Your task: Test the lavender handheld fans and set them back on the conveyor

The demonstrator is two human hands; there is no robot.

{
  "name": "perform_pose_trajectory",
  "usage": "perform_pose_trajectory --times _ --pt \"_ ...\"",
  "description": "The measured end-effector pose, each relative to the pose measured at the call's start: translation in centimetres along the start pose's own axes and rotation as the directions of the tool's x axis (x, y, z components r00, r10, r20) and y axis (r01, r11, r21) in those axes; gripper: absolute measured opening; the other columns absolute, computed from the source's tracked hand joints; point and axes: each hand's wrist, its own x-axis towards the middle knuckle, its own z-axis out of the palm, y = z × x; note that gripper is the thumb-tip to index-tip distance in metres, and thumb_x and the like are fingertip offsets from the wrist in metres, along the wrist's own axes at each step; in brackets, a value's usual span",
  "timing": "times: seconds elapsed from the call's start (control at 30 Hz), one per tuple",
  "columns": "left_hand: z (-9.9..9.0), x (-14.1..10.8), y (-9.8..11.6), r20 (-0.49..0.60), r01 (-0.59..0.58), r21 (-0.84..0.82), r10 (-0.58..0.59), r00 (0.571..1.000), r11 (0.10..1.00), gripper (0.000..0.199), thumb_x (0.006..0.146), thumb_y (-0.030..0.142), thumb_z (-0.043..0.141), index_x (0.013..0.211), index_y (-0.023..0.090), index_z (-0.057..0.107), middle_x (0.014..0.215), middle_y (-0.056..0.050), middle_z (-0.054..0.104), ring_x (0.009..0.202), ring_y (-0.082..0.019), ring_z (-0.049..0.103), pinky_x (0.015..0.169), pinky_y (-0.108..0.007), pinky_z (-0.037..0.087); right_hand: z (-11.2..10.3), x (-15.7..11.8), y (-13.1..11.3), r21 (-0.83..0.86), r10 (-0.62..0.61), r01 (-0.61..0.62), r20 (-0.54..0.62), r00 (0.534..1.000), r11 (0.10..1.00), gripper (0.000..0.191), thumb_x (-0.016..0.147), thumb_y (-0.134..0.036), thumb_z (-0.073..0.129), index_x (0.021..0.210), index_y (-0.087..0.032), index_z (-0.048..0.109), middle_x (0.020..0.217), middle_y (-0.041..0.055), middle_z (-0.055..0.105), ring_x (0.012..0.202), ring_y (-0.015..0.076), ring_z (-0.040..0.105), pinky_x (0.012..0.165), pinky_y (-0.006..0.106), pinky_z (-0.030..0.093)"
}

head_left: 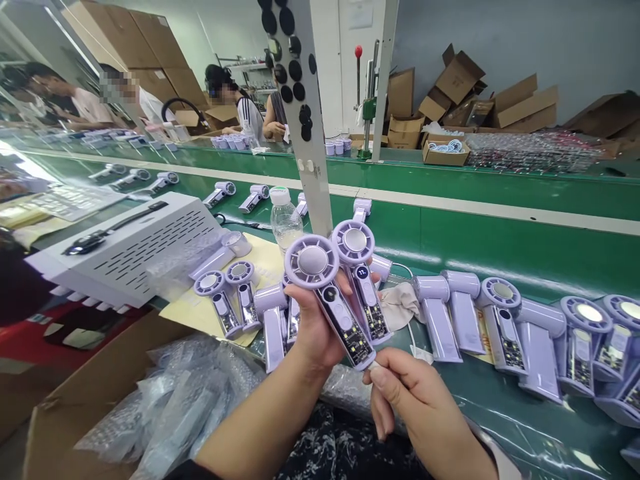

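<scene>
My left hand (316,330) is closed around two lilac handheld fans, held side by side above the bench. The nearer fan (345,327) has a round silver-centred head and a clear-fronted handle showing a circuit board. Just behind it, the second fan (367,300) has a lit mark on its small round display. At the nearer fan's bottom end, my right hand (420,400) pinches a small white cable plug (373,365), mostly hidden by the fingertips. A white cable (413,333) runs behind that hand, beside a crumpled pale cloth (401,305).
More lilac fans (505,327) lie to the right, others (225,303) on yellow paper at left. A clear bottle (286,220) stands by a metal post (315,180). A vented box (135,240) and a carton of bubble-wrap bags (185,393) are left. People work across the line.
</scene>
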Motion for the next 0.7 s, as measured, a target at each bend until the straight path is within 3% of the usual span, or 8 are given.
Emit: perform_pose_trajectory --times 0.07,0.17,0.3,0.37,0.47,0.57,0.7 --pt "-0.3 0.0 -0.6 0.001 -0.041 0.041 0.041 0.999 0.998 0.066 0.06 0.086 0.07 0.069 0.021 0.066 0.107 -0.008 0.075 0.116 -0.037 0.067 0.093 -0.047 0.059 0.6 0.0 1.0 0.145 0.031 -0.024 -0.051 0.998 0.989 0.048 0.097 -0.067 0.05 0.085 -0.021 0.055 0.045 -0.0101 0.041 0.038 0.0107 0.042 0.045 0.023 0.033" --pt "-0.4 -0.1 -1.5 -0.022 -0.068 0.08 0.07 0.997 0.994 0.067 0.059 0.088 0.069 0.07 0.021 0.067 0.105 -0.008 0.076 0.116 -0.037 0.067 0.093 -0.048 0.059 0.8 0.2 2.0 0.189 0.022 -0.001 -0.109 0.994 0.982 0.046 0.1 -0.064 0.047 0.087 -0.021 0.053 0.046 -0.0114 0.037 0.037 0.0099 0.037 0.042 0.022 0.03" --pt "0.0 -0.2 -1.4 -0.026 -0.082 0.062 0.084 0.996 0.995 0.068 0.056 0.088 0.071 0.067 0.021 0.068 0.103 -0.008 0.076 0.117 -0.038 0.066 0.092 -0.049 0.059 -0.2 0.3 1.2 -0.082 -0.161 0.153 -0.101 0.982 0.985 0.041 0.104 -0.052 0.046 0.082 -0.021 0.058 0.07 0.0003 0.057 0.068 0.0159 0.057 0.066 0.027 0.045" --pt "0.3 -0.1 -0.9 -0.082 -0.04 0.013 0.041 0.996 0.999 0.068 0.059 0.089 0.068 0.065 0.021 0.065 0.103 -0.009 0.076 0.117 -0.039 0.065 0.091 -0.052 0.059 -0.6 0.2 0.4 -0.24 -0.298 0.275 -0.063 0.953 0.931 0.035 0.105 -0.046 0.045 0.086 -0.021 0.061 0.09 0.0055 0.063 0.086 0.0196 0.059 0.079 0.03 0.047" --pt "0.4 0.0 -0.1 -0.159 0.007 -0.048 -0.014 0.987 0.999 0.066 0.069 0.088 0.061 0.065 0.021 0.06 0.107 -0.01 0.075 0.117 -0.039 0.065 0.089 -0.056 0.059 -0.7 0.2 -0.1 -0.31 -0.409 0.372 -0.06 0.911 0.875 0.032 0.107 -0.042 0.039 0.096 -0.023 0.063 0.105 0.0076 0.062 0.097 0.0215 0.058 0.085 0.031 0.046" --pt "0.3 -0.1 0.2 -0.114 -0.016 -0.032 0.012 0.993 0.999 0.065 0.071 0.086 0.06 0.065 0.022 0.062 0.106 -0.009 0.075 0.117 -0.039 0.065 0.087 -0.053 0.059 -0.2 0.5 0.6 -0.27 -0.305 0.26 -0.139 0.942 0.927 0.036 0.107 -0.045 0.041 0.086 -0.022 0.059 0.088 0.0042 0.061 0.082 0.0183 0.056 0.075 0.029 0.044" --pt "0.2 -0.8 -0.3 -0.015 -0.057 0.003 0.057 0.998 0.998 0.064 0.059 0.086 0.071 0.064 0.022 0.067 0.107 -0.007 0.075 0.1 -0.033 0.07 0.081 -0.045 0.06 0.7 0.7 1.8 0.002 -0.118 0.121 -0.222 0.968 0.993 0.045 0.105 -0.058 0.042 0.076 -0.023 0.047 0.06 -0.0057 0.04 0.053 0.0119 0.04 0.051 0.025 0.034"
